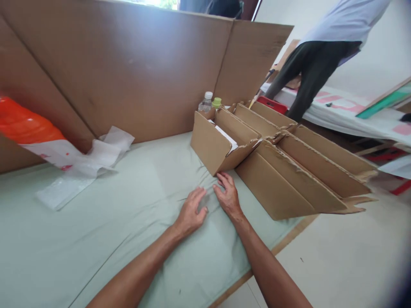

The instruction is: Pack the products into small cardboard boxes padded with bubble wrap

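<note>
Pale green sheet (96, 239) under my flat, spread-fingered left hand (190, 213) and right hand (227, 194), the latter's fingertips beside the light, stiff cardboard box (213, 145), probably best gripped by its walls.

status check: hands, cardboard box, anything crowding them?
Left hand and right hand open, flat on green cloth. Cardboard box just beyond right fingertips, unheld. Folded cardboard stack close on the right.

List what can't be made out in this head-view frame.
- Contents of the small cardboard box: hidden by its own walls; only a white edge shows.
- Bottle label: too small to read.
- Co-worker: upper body cut off by the top edge.
- Right hand and left hand: palms face down, undersides hidden.
</note>
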Motion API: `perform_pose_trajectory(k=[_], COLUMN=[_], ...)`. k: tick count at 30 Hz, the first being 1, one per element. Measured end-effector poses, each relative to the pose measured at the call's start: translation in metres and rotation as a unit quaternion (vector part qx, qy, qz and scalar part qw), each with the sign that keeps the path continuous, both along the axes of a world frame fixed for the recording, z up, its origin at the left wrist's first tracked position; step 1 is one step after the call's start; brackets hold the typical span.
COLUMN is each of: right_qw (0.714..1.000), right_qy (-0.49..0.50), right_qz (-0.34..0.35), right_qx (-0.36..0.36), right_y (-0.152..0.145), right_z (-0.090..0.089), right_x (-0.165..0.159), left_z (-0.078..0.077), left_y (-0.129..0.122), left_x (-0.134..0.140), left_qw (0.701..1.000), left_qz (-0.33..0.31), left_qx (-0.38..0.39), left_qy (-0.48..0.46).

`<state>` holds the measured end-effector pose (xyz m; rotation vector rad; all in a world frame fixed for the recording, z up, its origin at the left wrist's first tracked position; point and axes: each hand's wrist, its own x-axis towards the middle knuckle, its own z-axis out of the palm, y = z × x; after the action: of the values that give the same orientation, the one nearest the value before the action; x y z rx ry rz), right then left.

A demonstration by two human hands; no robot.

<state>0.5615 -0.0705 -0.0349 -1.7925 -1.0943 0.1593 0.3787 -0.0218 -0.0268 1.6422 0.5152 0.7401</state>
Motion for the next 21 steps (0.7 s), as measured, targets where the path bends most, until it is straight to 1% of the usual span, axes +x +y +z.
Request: perform_pose_trajectory(k=[3,6,8,10,12,13,15,17,18,19,20,21], right_qw=[1.000,0.999,0.995,0.983,0.964,0.953,0.928,0.908,0.899,0.890,0.878,0.860], right_qy=[-0.007,-0.028,-0.087,-0.164,-0.238,-0.272,-0.333,-0.379,-0.395,-0.405,-0.410,-0.411], right_qz=[0.014,0.025,0.019,0.025,0.042,0.048,0.068,0.117,0.153,0.196,0.244,0.302], right_qx=[-0.004,-0.017,-0.045,-0.075,-0.110,-0.128,-0.152,-0.133,-0.109,-0.071,-0.031,0.015], right_y=[0.003,0.006,0.008,0.009,0.009,0.009,0.007,0.005,0.004,0.001,-0.001,-0.005], right_z=[0.003,0.003,0.000,-0.006,-0.013,-0.017,-0.023,-0.028,-0.030,-0.031,-0.030,-0.029], right_x=[0.000,0.005,0.012,0.018,0.014,0.007,-0.023,-0.073,-0.104,-0.139,-0.175,-0.212], left_z=[-0.001,0.001,0.004,0.004,-0.002,-0.007,-0.016,-0.019,-0.015,-0.009,0.001,0.013], left_y=[-0.031,-0.056,-0.071,-0.084,-0.096,-0.102,-0.111,-0.113,-0.111,-0.106,-0.098,-0.087], left_x=[-0.042,-0.084,-0.112,-0.141,-0.170,-0.184,-0.213,-0.246,-0.264,-0.284,-0.307,-0.331], left_qw=[0.996,0.982,0.972,0.959,0.948,0.948,0.960,0.979,0.987,0.992,0.991,0.980], left_qz=[-0.011,-0.032,-0.041,-0.057,-0.079,-0.091,-0.110,-0.102,-0.073,-0.024,0.040,0.131], left_qx=[0.078,0.170,0.210,0.248,0.269,0.263,0.218,0.149,0.122,0.108,0.106,0.116], left_qy=[0.036,0.079,0.099,0.128,0.151,0.155,0.137,0.092,0.073,0.065,0.071,0.094])
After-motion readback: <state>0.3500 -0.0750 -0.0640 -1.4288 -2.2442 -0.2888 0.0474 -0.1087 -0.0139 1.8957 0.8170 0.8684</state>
